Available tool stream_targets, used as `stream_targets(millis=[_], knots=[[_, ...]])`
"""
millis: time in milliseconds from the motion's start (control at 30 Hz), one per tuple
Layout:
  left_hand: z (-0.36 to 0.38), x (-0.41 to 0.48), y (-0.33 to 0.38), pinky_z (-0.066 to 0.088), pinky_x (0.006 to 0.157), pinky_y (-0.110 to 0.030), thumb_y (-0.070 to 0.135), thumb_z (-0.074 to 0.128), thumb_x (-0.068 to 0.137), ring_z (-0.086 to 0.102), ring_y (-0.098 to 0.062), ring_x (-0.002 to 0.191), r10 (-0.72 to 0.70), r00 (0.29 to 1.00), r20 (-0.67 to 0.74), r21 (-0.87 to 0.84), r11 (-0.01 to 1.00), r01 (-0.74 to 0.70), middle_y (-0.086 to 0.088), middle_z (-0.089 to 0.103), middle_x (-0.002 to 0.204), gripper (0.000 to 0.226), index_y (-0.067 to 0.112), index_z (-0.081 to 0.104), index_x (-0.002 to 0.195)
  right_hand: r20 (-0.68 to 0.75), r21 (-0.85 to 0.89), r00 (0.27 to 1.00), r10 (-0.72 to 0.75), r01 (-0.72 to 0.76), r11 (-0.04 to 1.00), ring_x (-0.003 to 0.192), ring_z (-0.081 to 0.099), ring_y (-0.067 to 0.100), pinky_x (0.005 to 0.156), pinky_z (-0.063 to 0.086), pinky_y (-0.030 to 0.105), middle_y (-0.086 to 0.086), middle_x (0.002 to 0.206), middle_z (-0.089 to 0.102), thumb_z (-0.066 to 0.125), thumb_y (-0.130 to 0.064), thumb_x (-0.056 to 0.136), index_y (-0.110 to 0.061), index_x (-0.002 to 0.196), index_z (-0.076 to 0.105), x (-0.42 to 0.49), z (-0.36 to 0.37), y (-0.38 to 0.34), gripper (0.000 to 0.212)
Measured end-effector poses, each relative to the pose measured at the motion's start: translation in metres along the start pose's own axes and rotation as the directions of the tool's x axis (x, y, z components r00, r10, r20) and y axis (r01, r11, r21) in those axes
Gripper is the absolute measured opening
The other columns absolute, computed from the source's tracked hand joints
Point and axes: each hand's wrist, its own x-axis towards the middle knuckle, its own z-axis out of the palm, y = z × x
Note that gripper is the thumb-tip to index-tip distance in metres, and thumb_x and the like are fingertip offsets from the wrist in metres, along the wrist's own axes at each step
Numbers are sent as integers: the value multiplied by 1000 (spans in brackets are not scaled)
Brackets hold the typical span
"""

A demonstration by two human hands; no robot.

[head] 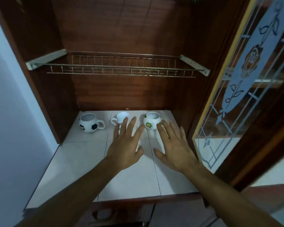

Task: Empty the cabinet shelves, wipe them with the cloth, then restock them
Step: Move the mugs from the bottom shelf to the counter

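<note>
Head view shows both hands flat and spread, holding nothing. The left hand (126,145) reaches over the small white cup (121,117), and the right hand (174,148) has its fingertips at the green-logo mug (152,121); I cannot tell whether either touches. A football mug (88,122) stands far left on the tiled shelf (82,161). The mugs look like glazed ceramic: stiff, light when empty, slick and breakable. They are best taken by the handle or cupped round the belly.
</note>
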Motion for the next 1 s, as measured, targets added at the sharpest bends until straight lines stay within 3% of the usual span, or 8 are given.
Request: stream_targets(millis=[133, 300, 433, 533, 733, 1000], knots=[[-18, -22, 12, 29, 108, -65, 44, 65, 74, 31, -43, 141, -22, 1000, 15, -3, 1000, 22, -18, 35, 152, 75, 17, 44, 141, 31, 35, 999, -13, 12, 999, 144, 26, 41, 109, 27, 64, 18, 157, 28, 64, -50, 83, -13, 150, 15, -23, -15, -9, 91], [-35, -40, 23, 25, 109, -61, 45, 59, 77, 31, -41, 141, -14, 1000, 12, -52, 999, 15, -16, 39, 150, 70, 17, 46, 140, 58, 83, 998, 24, -29, 996, 150, 8, 33, 117, 9, 55, 10, 163, 8, 52, -52, 91, -17, 156, 12, -46, -35, -19, 84], [-51, -57, 32, 32, 109, -58, 43, 51, 82, 36, -38, 139, 33, 999, -29, -147, 988, -37, -14, 46, 147, 63, 13, 50, 138, 76, 55, 993, 89, -93, 994, 144, 29, 34, 113, 21, 49, 14, 157, 29, 36, -58, 88, -9, 150, 31, -71, -50, -33, 79], [-62, -71, 37, 30, 112, -52, 43, 41, 85, 35, -36, 140, 87, 996, -34, -195, 976, -92, -13, 44, 148, 64, 12, 48, 141, 56, 21, 995, 88, -89, 996, 138, 40, 35, 109, 24, 46, 17, 150, 40, 36, -56, 87, -3, 143, 43, -89, -58, -44, 78], [-82, -100, 53, 0, 115, -34, 40, 48, 89, 14, -26, 149, 111, 994, -7, -251, 962, -109, -5, 23, 160, 67, 18, 32, 151, 41, 76, 994, 106, -108, 991, 144, 29, 33, 115, 24, 44, 17, 156, 31, 36, -55, 88, -1, 147, 36, -129, -75, -55, 80], [-102, -128, 89, -4, 114, -29, 38, 54, 90, 14, -24, 149, 144, 990, 8, -254, 957, -138, -5, 24, 160, 66, 20, 34, 150, 26, 100, 991, 134, -135, 986, 141, 35, 34, 113, 29, 46, 16, 154, 34, 60, -47, 87, -4, 146, 37, -176, -102, -54, 78]])
